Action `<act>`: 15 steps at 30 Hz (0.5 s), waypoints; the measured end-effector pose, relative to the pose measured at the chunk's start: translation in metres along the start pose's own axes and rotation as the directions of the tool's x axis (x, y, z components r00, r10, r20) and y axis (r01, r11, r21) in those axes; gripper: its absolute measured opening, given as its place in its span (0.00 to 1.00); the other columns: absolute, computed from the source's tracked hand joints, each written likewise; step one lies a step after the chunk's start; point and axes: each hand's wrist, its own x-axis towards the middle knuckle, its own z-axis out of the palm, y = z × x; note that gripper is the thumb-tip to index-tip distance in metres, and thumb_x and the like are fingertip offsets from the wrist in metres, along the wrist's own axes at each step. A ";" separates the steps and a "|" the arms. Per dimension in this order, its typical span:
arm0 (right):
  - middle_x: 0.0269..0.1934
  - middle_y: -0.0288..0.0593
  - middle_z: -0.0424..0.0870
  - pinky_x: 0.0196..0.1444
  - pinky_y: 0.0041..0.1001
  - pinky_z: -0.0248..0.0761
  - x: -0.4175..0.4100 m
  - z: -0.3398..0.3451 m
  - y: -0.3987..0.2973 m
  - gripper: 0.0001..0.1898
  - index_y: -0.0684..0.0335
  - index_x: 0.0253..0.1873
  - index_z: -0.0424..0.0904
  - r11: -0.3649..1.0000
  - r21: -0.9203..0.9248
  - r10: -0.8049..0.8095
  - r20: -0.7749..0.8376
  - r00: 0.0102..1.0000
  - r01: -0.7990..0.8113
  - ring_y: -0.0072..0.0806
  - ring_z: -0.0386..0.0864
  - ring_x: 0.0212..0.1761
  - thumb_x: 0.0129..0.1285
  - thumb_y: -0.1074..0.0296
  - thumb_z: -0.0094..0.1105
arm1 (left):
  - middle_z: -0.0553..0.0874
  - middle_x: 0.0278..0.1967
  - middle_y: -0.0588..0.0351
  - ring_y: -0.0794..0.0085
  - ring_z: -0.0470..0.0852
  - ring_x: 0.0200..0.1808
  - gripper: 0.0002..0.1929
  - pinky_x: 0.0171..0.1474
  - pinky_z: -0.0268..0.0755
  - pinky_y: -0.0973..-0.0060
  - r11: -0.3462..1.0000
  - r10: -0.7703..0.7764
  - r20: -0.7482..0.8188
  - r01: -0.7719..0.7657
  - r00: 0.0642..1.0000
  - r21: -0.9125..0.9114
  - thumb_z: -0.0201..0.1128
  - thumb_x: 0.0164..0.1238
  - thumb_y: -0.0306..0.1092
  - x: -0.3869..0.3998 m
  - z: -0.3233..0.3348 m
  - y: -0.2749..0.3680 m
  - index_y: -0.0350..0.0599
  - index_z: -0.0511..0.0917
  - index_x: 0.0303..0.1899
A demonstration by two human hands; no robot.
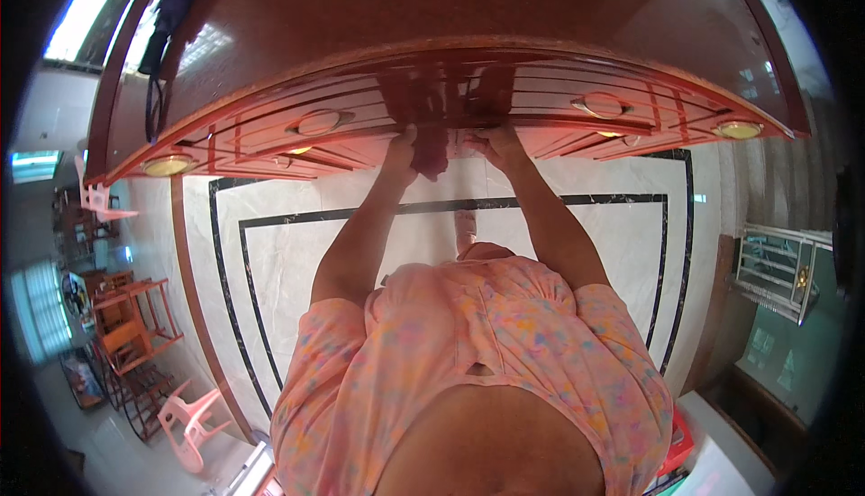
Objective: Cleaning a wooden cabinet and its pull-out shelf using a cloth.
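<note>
A glossy red-brown wooden cabinet (pixel 473 3) stands right in front of me, its panelled front bending across the view. Against the middle of that front, my left hand (pixel 404 148) is closed on a dark maroon cloth (pixel 430 151), which hangs down below the panel edge. My right hand (pixel 499 146) is a short way to the right, at the lower edge of the same panel, with its fingers bent. The panel edge partly hides those fingers, so their grip is unclear. Oval brass-coloured pulls (pixel 320 121) sit on the front to both sides of my hands.
A folded dark umbrella (pixel 157 46) lies at the left of the cabinet top. Under me is a pale tiled floor (pixel 432 232) with black border strips. Pink plastic chair (pixel 191 422) and wooden chairs (pixel 128 334) stand left. A metal gate (pixel 777 269) is at right.
</note>
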 end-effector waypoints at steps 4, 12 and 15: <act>0.41 0.50 0.77 0.40 0.36 0.79 -0.004 0.008 -0.006 0.18 0.67 0.53 0.67 0.568 -0.574 -0.402 0.432 0.807 0.590 0.39 0.80 0.38 0.55 0.85 0.48 | 0.79 0.46 0.47 0.57 0.79 0.45 0.19 0.48 0.74 0.59 0.999 0.030 0.004 -0.030 1.000 -0.036 0.40 0.73 0.43 0.002 0.003 0.002 0.36 0.67 0.52; 0.43 0.47 0.77 0.37 0.31 0.77 0.015 -0.022 0.010 0.17 0.66 0.53 0.69 0.928 -0.271 -0.212 0.175 0.961 0.255 0.36 0.79 0.37 0.57 0.76 0.54 | 0.77 0.48 0.48 0.59 0.77 0.48 0.19 0.51 0.71 0.60 0.999 -0.032 -0.011 0.032 0.999 0.017 0.41 0.72 0.44 0.009 0.008 0.002 0.39 0.68 0.53; 0.43 0.50 0.77 0.35 0.36 0.78 0.009 -0.029 0.006 0.15 0.66 0.52 0.70 0.903 -0.377 -0.158 0.156 0.975 0.207 0.40 0.80 0.37 0.60 0.73 0.50 | 0.77 0.49 0.48 0.58 0.76 0.49 0.20 0.52 0.71 0.59 1.000 -0.014 0.043 0.015 0.999 -0.003 0.41 0.72 0.45 0.007 -0.004 0.002 0.40 0.67 0.54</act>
